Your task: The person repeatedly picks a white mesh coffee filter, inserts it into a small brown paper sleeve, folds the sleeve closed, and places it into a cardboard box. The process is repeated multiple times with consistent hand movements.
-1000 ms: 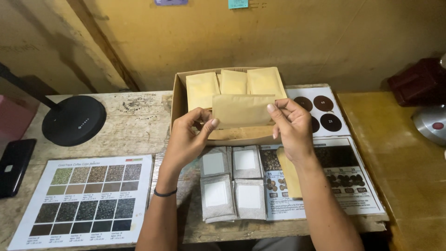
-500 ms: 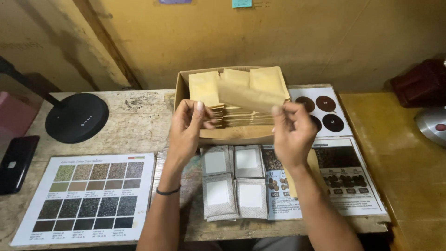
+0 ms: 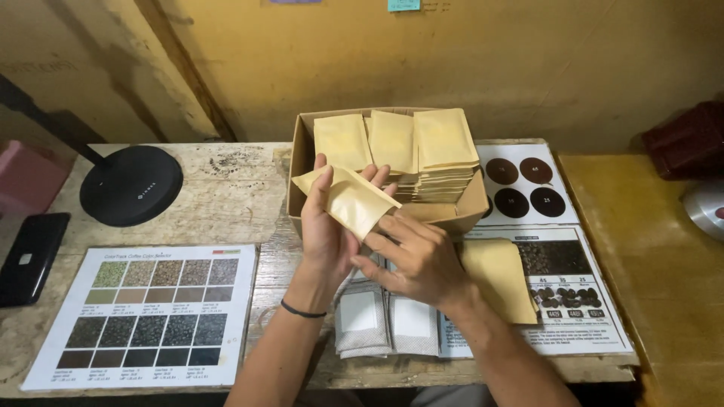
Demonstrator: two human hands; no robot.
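The left hand (image 3: 328, 226) is holding a tan paper pouch (image 3: 348, 199) up in front of the cardboard box (image 3: 302, 162), fingers curled behind it and thumb along its near edge. The pouch's long axis is slanting from ten o'clock down to four o'clock. The right hand (image 3: 418, 260) is hovering just beside the pouch's lower corner, at about five o'clock from it, fingers spread and gripping nothing. White filter bags (image 3: 360, 320) are lying underneath.
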